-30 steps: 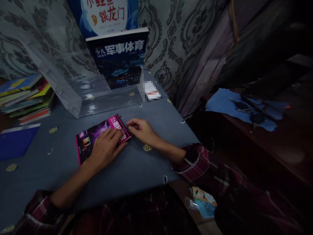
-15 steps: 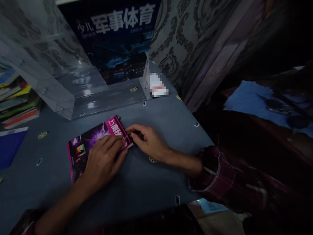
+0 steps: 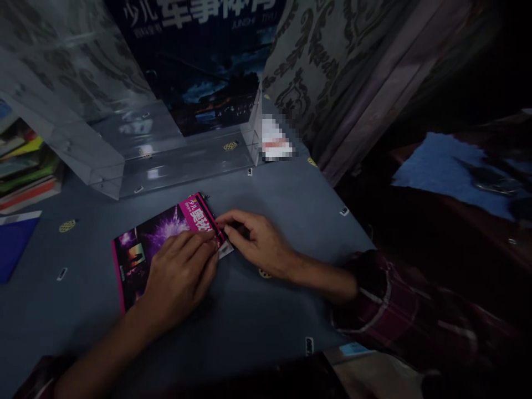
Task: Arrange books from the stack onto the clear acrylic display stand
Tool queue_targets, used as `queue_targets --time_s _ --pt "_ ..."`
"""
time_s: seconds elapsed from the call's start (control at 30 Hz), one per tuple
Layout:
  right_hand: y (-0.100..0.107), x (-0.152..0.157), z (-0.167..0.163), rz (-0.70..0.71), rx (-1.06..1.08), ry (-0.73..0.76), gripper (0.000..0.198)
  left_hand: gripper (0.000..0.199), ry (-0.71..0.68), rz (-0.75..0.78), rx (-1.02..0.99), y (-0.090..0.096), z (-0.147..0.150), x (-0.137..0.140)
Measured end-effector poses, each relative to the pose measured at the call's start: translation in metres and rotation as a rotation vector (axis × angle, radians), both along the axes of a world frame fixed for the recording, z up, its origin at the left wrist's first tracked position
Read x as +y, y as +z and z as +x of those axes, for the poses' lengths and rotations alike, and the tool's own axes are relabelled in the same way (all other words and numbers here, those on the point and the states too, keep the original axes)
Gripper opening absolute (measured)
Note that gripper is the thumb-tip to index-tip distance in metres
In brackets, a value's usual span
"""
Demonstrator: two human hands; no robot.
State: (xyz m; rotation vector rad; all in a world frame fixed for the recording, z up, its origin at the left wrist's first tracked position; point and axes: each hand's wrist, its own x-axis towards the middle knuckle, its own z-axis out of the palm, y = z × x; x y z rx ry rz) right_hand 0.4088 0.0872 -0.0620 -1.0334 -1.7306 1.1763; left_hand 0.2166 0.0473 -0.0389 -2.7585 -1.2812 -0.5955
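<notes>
A: Magenta booklet (image 3: 155, 244), lying flat on the grey tabletop (image 3: 266, 310), roughly midway between the near edge and the clear stand. How do you think it handles?

B: Light and thin, I'd judge, with a glossy cover that looks slippery. It should bend easily, so it is likely easier to grip by an edge or corner than from the flat face.

A: And the hands?

B: The left hand (image 3: 180, 277) lies palm down on the cover, fingers together and flattened against it. The right hand (image 3: 257, 244) is curled at the booklet's far right corner, thumb and forefinger pinched on that corner or on a small pale slip poking out just under it.

A: Which one?

B: I cannot tell; the fingers hide the contact, and the light is dim.

A: What else is hard to read?

B: The left hand covers much of the cover. The dark blue book (image 3: 199, 61) standing in the clear acrylic stand (image 3: 166, 160) is cut off at the top. The book stack (image 3: 25, 172) at the left edge is partly out of view, and a white label (image 3: 275, 141) beside the stand is blurred.
</notes>
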Motion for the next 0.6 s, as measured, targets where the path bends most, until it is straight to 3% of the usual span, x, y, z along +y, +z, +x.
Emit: queue_targets --time_s 0.13,0.27,0.37,0.47,0.6 --pt "0.000 -0.005 0.001 0.097 -0.129 0.031 0.019 0.027 0.014 0.015 0.054 -0.003 0.000 -0.001" --pt "-0.002 -0.007 0.005 0.269 -0.268 0.164 0.033 0.035 -0.006 -0.066 0.109 0.001 -0.015 -0.004" --pt "-0.004 -0.005 0.008 0.381 -0.346 0.242 0.036 0.052 0.136 -0.077 0.186 0.000 -0.047 -0.009" --pt "-0.006 -0.002 0.010 0.443 -0.376 0.313 0.025 0.067 0.355 -0.114 0.199 -0.007 -0.089 -0.015" --pt "-0.010 0.005 0.012 0.456 -0.401 0.317 0.017 0.070 0.410 -0.181 0.170 -0.009 -0.119 -0.025"
